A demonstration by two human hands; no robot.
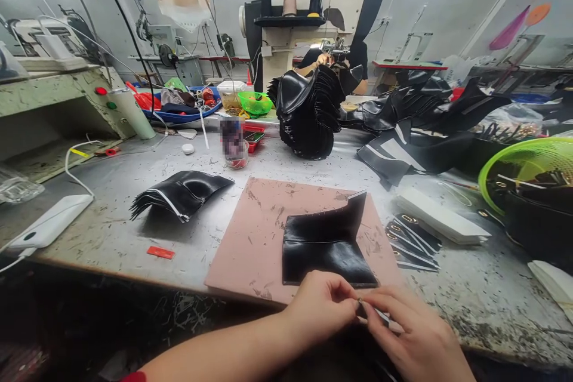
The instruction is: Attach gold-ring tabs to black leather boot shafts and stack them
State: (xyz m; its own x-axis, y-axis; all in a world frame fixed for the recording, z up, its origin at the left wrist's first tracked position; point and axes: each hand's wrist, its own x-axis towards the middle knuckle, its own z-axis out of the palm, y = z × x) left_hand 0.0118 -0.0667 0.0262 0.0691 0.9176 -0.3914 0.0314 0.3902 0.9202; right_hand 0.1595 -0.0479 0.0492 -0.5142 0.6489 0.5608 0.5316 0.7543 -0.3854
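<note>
Both hands meet at the front edge of the pink board (237, 250). My left hand (320, 301) pinches the end of a small dark strip (360, 308) between thumb and fingertips. Closed around the same strip, with a whitish edge showing, is my right hand (412, 325); the fingers hide most of it. Just beyond them a folded black leather piece (326, 256) lies on the board, one flap standing up at its right. Right of the board are several black tabs (414, 242) with gold eyelets and white edges, beside a stack of white strips (441, 218).
A stack of black leather pieces (183, 191) and a red tag (160, 252) lie to the left. Behind the board stand a jar (235, 152) and a tall black leather pile (308, 113). A green basket (487, 176) is at right. Another person's hand (323, 59) is at the sewing machine (286, 42).
</note>
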